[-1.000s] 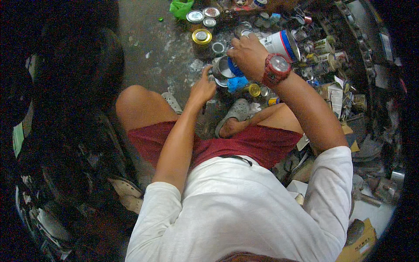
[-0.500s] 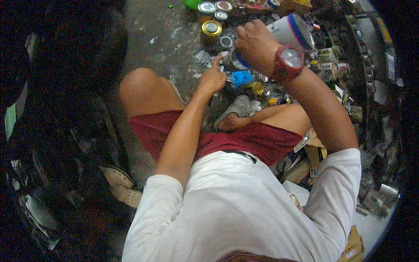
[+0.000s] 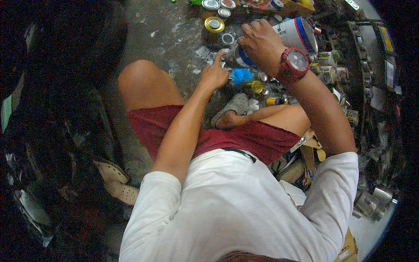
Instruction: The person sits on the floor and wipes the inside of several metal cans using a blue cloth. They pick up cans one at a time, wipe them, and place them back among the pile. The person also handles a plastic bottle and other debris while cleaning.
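My right hand (image 3: pixel 261 41), below a red wristwatch (image 3: pixel 294 61), is closed on a large white paint can (image 3: pixel 301 36) with blue and red bands. The can lies tilted on its side, one end toward my left hand, and my right hand hides its middle. At that end my left hand (image 3: pixel 214 73) has its index finger stretched out and its other fingers curled, round something greyish that is mostly hidden. A crumpled blue piece (image 3: pixel 241 76) lies just right of my left hand. A gold-rimmed tin (image 3: pixel 214 25) and a pale ring (image 3: pixel 228 39) are beyond it.
Several small tins and jars crowd the floor at the right, among them a gold-lidded jar (image 3: pixel 256 87). More lidded tins (image 3: pixel 211 4) stand at the far edge. My shoe (image 3: pixel 231 109) is close to the jars. Another clog (image 3: pixel 120 185) lies at the left.
The view has shifted slightly. The paint can looks a little lower and sharper, with my right hand still on it. My left hand keeps nearly the same place beside its end.
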